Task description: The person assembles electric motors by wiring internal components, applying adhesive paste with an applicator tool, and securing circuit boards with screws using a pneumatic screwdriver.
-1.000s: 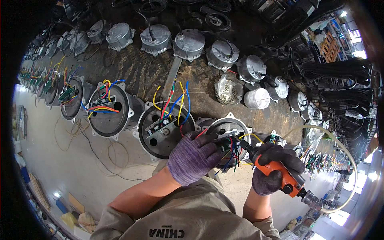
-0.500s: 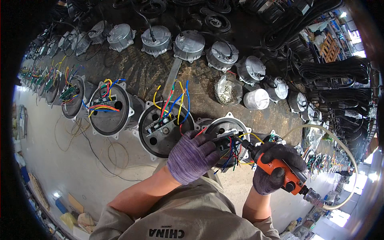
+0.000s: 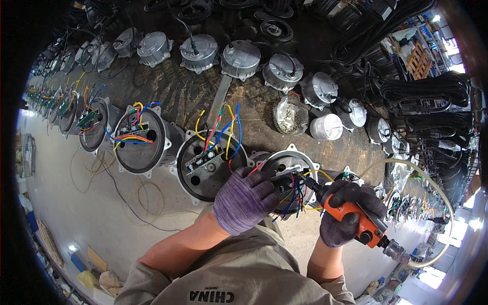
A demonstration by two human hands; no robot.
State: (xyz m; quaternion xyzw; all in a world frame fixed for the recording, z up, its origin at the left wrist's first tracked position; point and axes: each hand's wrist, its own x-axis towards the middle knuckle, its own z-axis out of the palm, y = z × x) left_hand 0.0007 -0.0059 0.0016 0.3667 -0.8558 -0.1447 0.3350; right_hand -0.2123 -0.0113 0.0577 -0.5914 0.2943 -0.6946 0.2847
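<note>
The right hand (image 3: 337,232) and orange driver (image 3: 365,224) have barely shifted.

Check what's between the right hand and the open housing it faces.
Head view: the black nose of the orange power tool in the right hand, aimed at the housing; a yellow wire arcs beside it.
</note>
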